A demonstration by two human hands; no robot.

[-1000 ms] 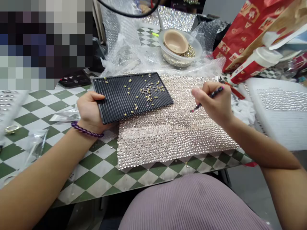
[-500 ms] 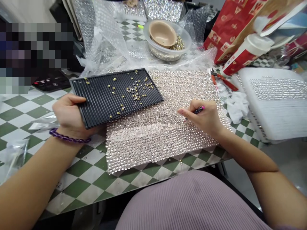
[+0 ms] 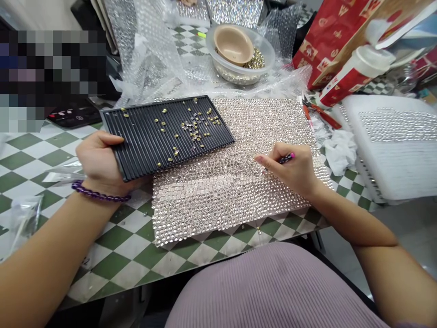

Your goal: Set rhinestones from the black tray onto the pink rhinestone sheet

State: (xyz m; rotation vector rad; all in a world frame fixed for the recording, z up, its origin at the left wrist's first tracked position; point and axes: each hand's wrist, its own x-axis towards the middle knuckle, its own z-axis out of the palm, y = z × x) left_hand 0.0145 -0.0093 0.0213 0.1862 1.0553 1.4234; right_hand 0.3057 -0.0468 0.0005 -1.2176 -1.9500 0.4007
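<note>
My left hand (image 3: 100, 155) grips the near left corner of a black ridged tray (image 3: 143, 146), its thumb on top. Small gold and clear rhinestones (image 3: 194, 127) lie scattered over the ridges. Under the tray's right part spreads a sheet covered with rhinestones (image 3: 218, 200), with a paler band across its middle. Over the sheet's right half, my right hand (image 3: 290, 166) is closed around a thin dark pen-like tool (image 3: 286, 158) with a pink end. The tool's tip points down at the sheet and is mostly hidden behind the thumb.
Behind the sheet stand a clear bowl (image 3: 269, 59) of rhinestones and a beige bowl (image 3: 221, 45) inside it. Red-handled pliers (image 3: 322, 114), crumpled tissue (image 3: 339, 150) and a foam stack (image 3: 392, 159) are at right. Bubble wrap (image 3: 153, 64) covers the back. A red paper bag (image 3: 327, 41) leans there.
The view has shifted slightly. Both hands keep their holds, and the tray and the tool stay almost in the same places over the sheet.
</note>
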